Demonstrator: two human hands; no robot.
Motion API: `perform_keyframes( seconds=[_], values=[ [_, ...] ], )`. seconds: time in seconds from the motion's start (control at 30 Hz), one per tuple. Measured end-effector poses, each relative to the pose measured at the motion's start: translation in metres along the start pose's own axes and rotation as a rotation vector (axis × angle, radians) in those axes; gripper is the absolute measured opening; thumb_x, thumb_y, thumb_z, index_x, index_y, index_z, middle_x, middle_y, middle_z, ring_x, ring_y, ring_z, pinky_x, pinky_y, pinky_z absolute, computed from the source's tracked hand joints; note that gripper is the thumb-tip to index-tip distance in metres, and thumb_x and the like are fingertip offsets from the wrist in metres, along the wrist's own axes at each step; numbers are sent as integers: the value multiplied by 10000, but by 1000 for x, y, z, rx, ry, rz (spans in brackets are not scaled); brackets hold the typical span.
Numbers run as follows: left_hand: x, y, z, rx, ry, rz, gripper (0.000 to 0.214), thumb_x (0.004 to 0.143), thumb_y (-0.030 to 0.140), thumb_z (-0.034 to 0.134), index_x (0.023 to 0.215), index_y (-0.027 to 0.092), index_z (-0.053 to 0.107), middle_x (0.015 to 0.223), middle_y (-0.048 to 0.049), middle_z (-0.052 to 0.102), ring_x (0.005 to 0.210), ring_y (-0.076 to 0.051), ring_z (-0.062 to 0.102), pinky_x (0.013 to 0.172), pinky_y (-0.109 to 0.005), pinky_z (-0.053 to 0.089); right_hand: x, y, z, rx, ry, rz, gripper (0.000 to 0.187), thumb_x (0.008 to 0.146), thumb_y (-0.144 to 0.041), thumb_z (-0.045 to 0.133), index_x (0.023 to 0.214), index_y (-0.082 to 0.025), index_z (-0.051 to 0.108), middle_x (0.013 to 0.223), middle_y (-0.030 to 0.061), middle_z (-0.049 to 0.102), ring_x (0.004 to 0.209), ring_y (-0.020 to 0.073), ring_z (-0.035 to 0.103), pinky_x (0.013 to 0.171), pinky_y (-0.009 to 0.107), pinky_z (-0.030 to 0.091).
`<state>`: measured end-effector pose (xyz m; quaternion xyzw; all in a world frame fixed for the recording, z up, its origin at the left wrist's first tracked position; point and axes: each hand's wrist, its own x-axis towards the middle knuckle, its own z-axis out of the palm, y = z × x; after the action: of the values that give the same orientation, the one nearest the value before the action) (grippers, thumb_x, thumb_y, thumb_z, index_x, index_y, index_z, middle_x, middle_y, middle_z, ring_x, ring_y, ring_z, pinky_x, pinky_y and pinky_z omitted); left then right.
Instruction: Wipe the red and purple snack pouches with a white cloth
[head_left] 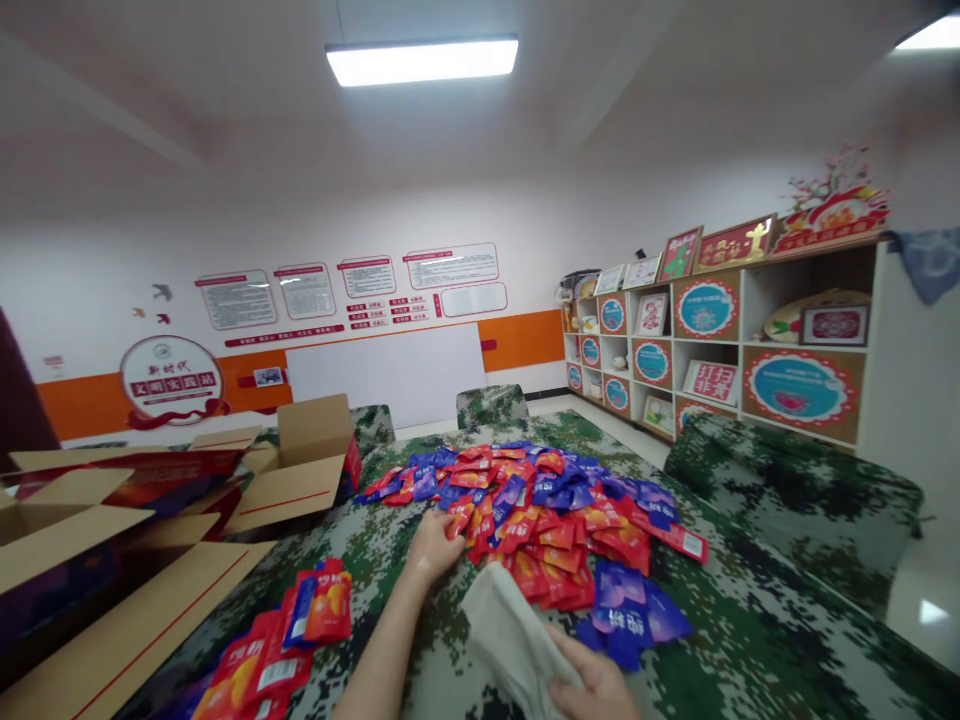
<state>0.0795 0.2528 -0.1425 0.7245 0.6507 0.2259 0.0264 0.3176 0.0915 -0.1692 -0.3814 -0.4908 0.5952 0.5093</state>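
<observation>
Reaching forward, the left hand (pixel 433 545) lays its fingers on the near edge of a packet pile (pixel 559 500) on the camouflage table (pixel 750 640); whether they grip cannot be told. The right hand (pixel 592 688) is clamped on a white bag (pixel 506 630) just beside the pile. Open boxes (pixel 112 560) stand at the left.

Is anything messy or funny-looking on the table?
Red and blue packets lie scattered in a loose heap on the table. A smaller bunch sits apart near the boxes. The left hand touches the heap; the right hand holds a white bag.
</observation>
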Motion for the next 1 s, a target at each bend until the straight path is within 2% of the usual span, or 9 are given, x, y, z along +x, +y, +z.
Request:
perform_keyframes(
  seconds=[0.1,0.23,0.33,0.4,0.53,0.63,0.77,0.87,1.0],
  values=[
    [-48,-3,-29,-87,76,36,370,711,227,561,1063,148,645,1029,-63,574,976,-189,543,921,-255,390,-15,-17,7,230,36,27,525,570,-207,658,1094,-192,672,971,72,713,914,285,649,825,394,499],
    [-128,13,-59,-142,85,90,344,707,213,555,1032,177,662,1047,-57,562,978,-188,532,916,-268,396,-19,-24,10,310,114,-14,515,564,-166,677,1079,-177,672,980,74,713,898,257,658,817,359,507],
    [-179,37,-62,-145,45,88,276,714,223,559,964,205,676,1015,-44,566,949,-183,528,879,-262,408,-15,-18,12,256,137,-59,514,572,-161,658,1086,-175,665,1015,64,706,916,245,654,829,347,503],
    [-202,52,-57,-136,11,43,258,727,237,556,955,208,673,1012,-45,561,943,-180,529,864,-252,409,-14,-14,17,199,120,-95,539,587,-155,630,1126,-172,640,1044,58,697,948,238,645,854,348,494],
    [-228,70,-45,-50,-17,-53,321,748,321,573,1040,205,638,1114,-73,524,1045,-224,502,929,-315,368,-16,-14,30,3,90,-169,591,614,-156,554,1204,-168,582,1134,52,659,1051,239,601,925,380,460],
    [-243,73,-45,-5,-3,-56,517,756,465,572,1206,212,538,1273,-109,445,1196,-295,403,1013,-424,281,-16,-21,37,-270,55,-285,594,644,-149,503,1235,-183,557,1206,44,617,1130,234,552,992,408,407],
    [-267,68,-51,0,6,130,643,801,430,528,1365,184,345,1450,-120,273,1350,-288,187,1093,-452,160,-18,-29,47,-659,-48,-553,590,699,-104,429,1278,-176,517,1277,76,562,1192,230,497,1046,440,344],
    [-283,64,-54,-44,-59,293,624,823,380,506,1382,185,309,1443,-107,311,1333,-262,249,1097,-417,203,-31,-29,61,-910,-203,-747,613,732,-51,376,1325,-184,460,1350,96,488,1242,213,438,1059,431,331],
    [-293,65,-55,-89,-100,291,444,837,317,476,1261,184,462,1282,-101,503,1187,-251,445,1037,-387,319,-56,-21,79,-1188,-478,-761,582,769,-90,427,1342,-196,433,1407,124,409,1292,228,361,1077,419,293]
  ],
)
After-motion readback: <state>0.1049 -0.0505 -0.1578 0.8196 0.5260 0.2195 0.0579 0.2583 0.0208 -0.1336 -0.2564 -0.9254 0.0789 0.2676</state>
